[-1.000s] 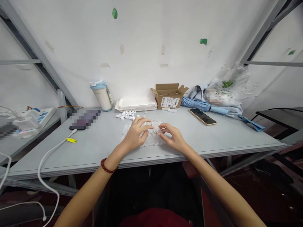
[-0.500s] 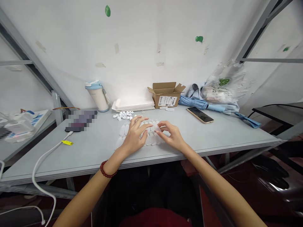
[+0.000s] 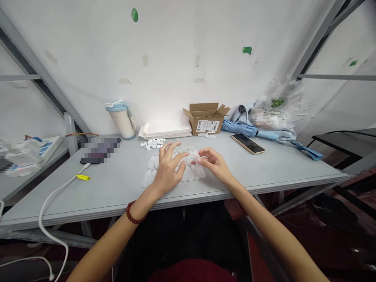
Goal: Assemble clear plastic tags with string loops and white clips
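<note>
Two rows of small, frosted translucent plastic pieces (image 3: 148,178), shaped like little bottles or tubes, lie on the grey table. My left hand (image 3: 170,164) is over the rows with its fingers spread and bent, its index fingertip close to the pieces. I see nothing in its grasp. At the right end of the rows, the thumb and fingers of my right hand (image 3: 214,163) pinch a translucent plastic piece (image 3: 196,155). Part of the rows is hidden behind my left hand. A pile of small white caps (image 3: 153,143) lies just beyond it.
Along the wall stand a cream tumbler (image 3: 121,120), a stack of white flat boxes (image 3: 167,130) and an open cardboard box (image 3: 207,119). To the right lie a phone (image 3: 248,143) and a blue umbrella (image 3: 270,134). A white cable (image 3: 55,192) crosses the left side.
My right hand's fingertips have shifted slightly, and the piece at them now looks more upright. My left hand is almost where it was, its fingers still spread.
</note>
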`<state>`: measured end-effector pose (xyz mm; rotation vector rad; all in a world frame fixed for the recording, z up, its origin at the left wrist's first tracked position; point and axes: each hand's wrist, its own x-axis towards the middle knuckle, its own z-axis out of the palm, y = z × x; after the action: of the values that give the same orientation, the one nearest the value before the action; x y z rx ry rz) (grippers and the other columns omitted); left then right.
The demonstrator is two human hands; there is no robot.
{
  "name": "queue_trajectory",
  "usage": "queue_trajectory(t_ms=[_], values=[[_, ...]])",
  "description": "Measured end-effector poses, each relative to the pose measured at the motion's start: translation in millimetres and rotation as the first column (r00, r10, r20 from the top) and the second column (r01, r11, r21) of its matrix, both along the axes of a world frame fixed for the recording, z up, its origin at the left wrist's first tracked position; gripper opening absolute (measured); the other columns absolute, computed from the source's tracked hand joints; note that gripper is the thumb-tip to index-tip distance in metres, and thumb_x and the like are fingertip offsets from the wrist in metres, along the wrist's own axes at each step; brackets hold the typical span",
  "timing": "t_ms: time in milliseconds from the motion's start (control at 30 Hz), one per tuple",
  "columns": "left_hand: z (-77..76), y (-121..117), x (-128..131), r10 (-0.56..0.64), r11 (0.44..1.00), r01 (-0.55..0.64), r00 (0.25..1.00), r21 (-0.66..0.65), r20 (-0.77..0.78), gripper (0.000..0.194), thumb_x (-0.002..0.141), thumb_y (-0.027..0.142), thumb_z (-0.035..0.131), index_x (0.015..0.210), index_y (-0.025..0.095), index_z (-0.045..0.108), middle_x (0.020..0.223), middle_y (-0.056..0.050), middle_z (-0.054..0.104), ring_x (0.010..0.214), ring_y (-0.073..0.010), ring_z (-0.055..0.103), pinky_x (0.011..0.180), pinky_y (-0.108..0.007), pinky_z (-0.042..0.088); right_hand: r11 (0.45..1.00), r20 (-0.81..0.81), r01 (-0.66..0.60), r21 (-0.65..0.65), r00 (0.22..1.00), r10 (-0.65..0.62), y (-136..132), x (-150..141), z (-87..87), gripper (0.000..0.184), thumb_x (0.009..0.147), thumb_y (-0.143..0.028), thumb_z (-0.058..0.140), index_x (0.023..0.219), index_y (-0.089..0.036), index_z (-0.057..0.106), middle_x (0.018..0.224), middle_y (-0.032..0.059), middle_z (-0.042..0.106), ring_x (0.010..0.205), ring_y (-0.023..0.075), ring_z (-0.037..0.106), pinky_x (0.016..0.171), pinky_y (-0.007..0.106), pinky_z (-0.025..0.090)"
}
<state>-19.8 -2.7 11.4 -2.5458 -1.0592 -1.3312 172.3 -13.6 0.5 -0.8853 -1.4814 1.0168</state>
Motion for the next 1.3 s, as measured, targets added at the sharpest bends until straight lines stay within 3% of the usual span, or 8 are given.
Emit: queue_trajectory(t_ms=[100,200,400,667,867,1067,1300], values=[[2.7,-2.8,5.8,0.029,0.999,-0.032,0.997,0.039,0.072,0.02,0.085,0.017,0.053,0.102,0.021,0.063,0.116,-0.01,0.055,0.114,-0.029,0.043,0.098,-0.054,0.039,0.993,-0.151,-0.058,-0.102,0.988,0.042,2.1,3.5,4.4,0.03,0.074,-0.039,0.069,0.093,-0.02,0.056,0.088,0.0044,0.069,0.081,0.0218,0.07,0.075,0.036,0.053],[6.3,-1.5,13.5,-0.069,0.998,0.069,0.996,0.007,0.055,0.019,0.086,0.021,0.054,0.105,0.02,0.06,0.104,-0.008,0.06,0.103,-0.025,0.052,0.093,-0.047,0.045,0.982,-0.257,-0.107,-0.158,0.964,0.064,4.0,7.4,5.7,0.03,0.072,-0.038,0.07,0.091,-0.02,0.059,0.09,0.0066,0.071,0.086,0.024,0.07,0.081,0.038,0.053],[15.1,7.2,31.0,-0.219,0.975,0.218,0.976,-0.042,-0.016,0.038,0.082,0.025,0.063,0.117,0.017,0.051,0.118,-0.012,0.058,0.112,-0.0264,0.051,0.095,-0.045,0.045,0.964,-0.293,-0.166,-0.209,0.951,0.1,7.2,14.3,1.7,0.026,0.079,-0.037,0.063,0.098,-0.019,0.059,0.093,0.0087,0.072,0.095,0.0249,0.068,0.085,0.039,0.051],[20.6,8.1,40.2,-0.199,0.98,0.197,0.976,-0.033,-0.091,0.032,0.083,0.025,0.06,0.114,0.016,0.053,0.112,-0.012,0.058,0.108,-0.0275,0.051,0.09,-0.044,0.048,0.966,-0.243,-0.174,-0.192,0.962,0.125,7.2,14.3,2.1,0.027,0.083,-0.042,0.057,0.095,-0.018,0.06,0.098,0.0095,0.071,0.093,0.0229,0.068,0.082,0.036,0.052],[21.9,9.8,43.6,-0.203,0.979,0.198,0.963,-0.049,-0.178,0.032,0.082,0.024,0.06,0.112,0.015,0.056,0.116,-0.013,0.057,0.108,-0.0279,0.048,0.091,-0.044,0.047,0.954,-0.318,-0.202,-0.223,0.94,0.124,5.3,11.2,4.6,0.022,0.08,-0.039,0.064,0.086,-0.018,0.062,0.083,0.0053,0.07,0.081,0.0191,0.069,0.076,0.031,0.053],[17.5,12.5,48.0,-0.204,0.979,0.204,0.974,-0.015,-0.098,0.034,0.08,0.023,0.062,0.113,0.014,0.054,0.11,-0.012,0.061,0.108,-0.0275,0.05,0.091,-0.044,0.048,0.944,-0.424,-0.234,-0.231,0.898,0.119,6.4,10.3,4.5,0.018,0.078,-0.034,0.066,0.082,-0.017,0.067,0.08,0.0047,0.071,0.074,0.0165,0.068,0.072,0.026,0.051],[9.5,14.3,52.9,-0.172,0.984,0.175,0.983,0.037,-0.07,0.035,0.079,0.024,0.065,0.112,0.014,0.057,0.113,-0.013,0.063,0.111,-0.0294,0.051,0.092,-0.046,0.047,0.947,-0.459,-0.215,-0.238,0.884,0.085,6.8,8.3,5.9,0.017,0.075,-0.033,0.066,0.08,-0.017,0.067,0.075,0.0047,0.071,0.071,0.0182,0.067,0.07,0.028,0.05]])
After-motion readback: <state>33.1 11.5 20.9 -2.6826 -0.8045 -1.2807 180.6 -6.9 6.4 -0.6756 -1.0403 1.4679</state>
